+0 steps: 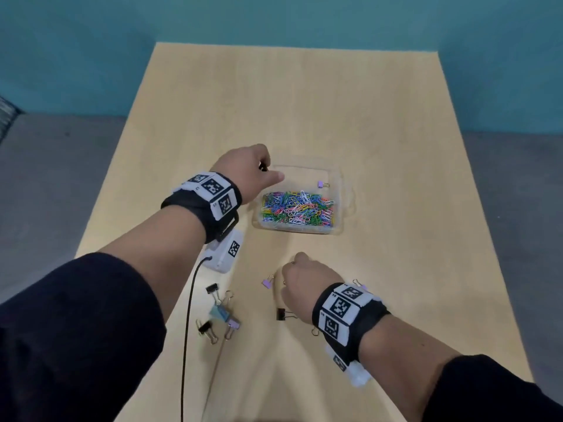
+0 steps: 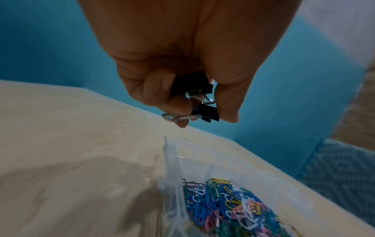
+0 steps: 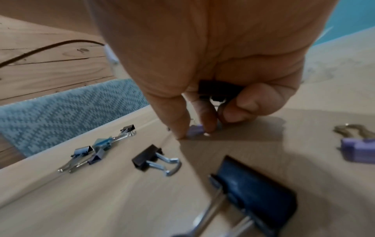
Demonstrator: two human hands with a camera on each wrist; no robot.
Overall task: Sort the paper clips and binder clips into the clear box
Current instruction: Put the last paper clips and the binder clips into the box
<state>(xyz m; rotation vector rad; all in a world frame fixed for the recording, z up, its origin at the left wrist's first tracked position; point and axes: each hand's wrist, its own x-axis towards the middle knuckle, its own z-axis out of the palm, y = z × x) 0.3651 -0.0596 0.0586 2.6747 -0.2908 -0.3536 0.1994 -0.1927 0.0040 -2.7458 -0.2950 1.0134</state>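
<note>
The clear box [image 1: 341,208] sits mid-table; its near compartment is full of coloured paper clips [image 1: 297,207], and a purple binder clip [image 1: 321,184] lies in the far one. My left hand [image 1: 268,172] hovers over the box's far-left corner and pinches two black binder clips [image 2: 205,112] above the box wall [image 2: 172,160]. My right hand [image 3: 194,133] is down on the table in front of the box. It keeps a black binder clip [image 3: 219,89] in its curled fingers while thumb and forefinger pinch a small purple binder clip [image 3: 195,130].
Loose binder clips lie on the near table: a cluster [image 1: 219,312] at the left, a black one [image 1: 281,314] by my right hand, a purple one [image 3: 357,149] and a large dark blue one [image 3: 253,189]. A black cable [image 1: 185,330] trails from my left wrist.
</note>
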